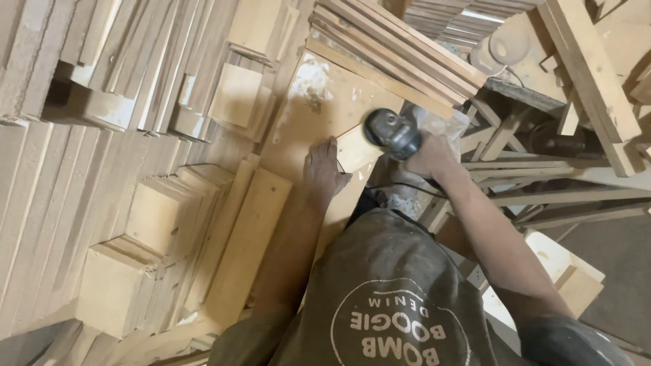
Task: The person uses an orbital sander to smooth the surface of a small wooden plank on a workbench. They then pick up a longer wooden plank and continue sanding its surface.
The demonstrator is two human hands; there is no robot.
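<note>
The person's right hand [427, 157] is wrapping its fingers around the body of a dark, round-headed power sander [392, 133], gripping it closed; the fingertips themselves are lying under the tool and out of sight. The sander's disc is resting on the far end of a small pale wooden board [357, 150], which is lying on a larger plywood surface [319, 108] marked with a whitish dusty patch.

The left hand [324, 171] is lying flat just to the left of the right-hand fingers, its fingers stretched out and pressing down, holding nothing. Its fingertips are touching the near left edge of the small board, so the board is sitting between the two hands.

Beyond the fingers, a stack of long thin wooden slats [400, 47] is running slantwise across the top of the surface. To the left of the left-hand fingers, thick piles of cut wooden blocks and planks [156, 217] are standing on edge and lying in layers. To the right of the right-hand fingers, rough timber framing [583, 74] is crossing at angles, with a dark cable [407, 186] trailing just below the wrist. The person's grey-green printed shirt [390, 291] is filling the lower middle of the view.
</note>
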